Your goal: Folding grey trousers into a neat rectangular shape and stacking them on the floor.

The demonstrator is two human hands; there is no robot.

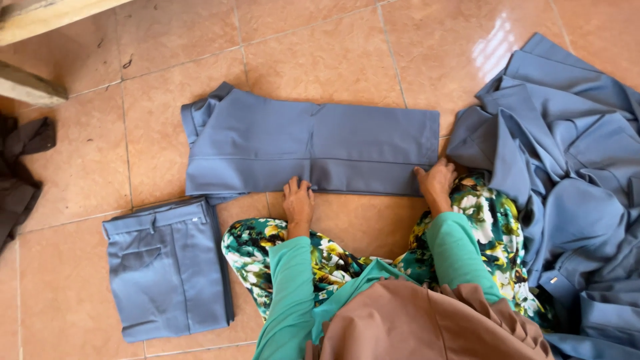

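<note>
A grey-blue garment [313, 148] lies flat on the tiled floor, folded lengthwise into a long band with its collar end at the left. My left hand [297, 200] presses on the near edge of the garment at its middle, fingers spread. My right hand [435, 183] rests on the garment's near right corner. Both arms wear green sleeves, and my knees in flowered cloth show below them.
A folded pair of grey-blue trousers [167, 270] lies at the near left. A loose heap of the same grey-blue clothes [567, 167] fills the right side. Dark cloth [20, 173] sits at the far left edge, with wooden boards [33, 20] at the top left.
</note>
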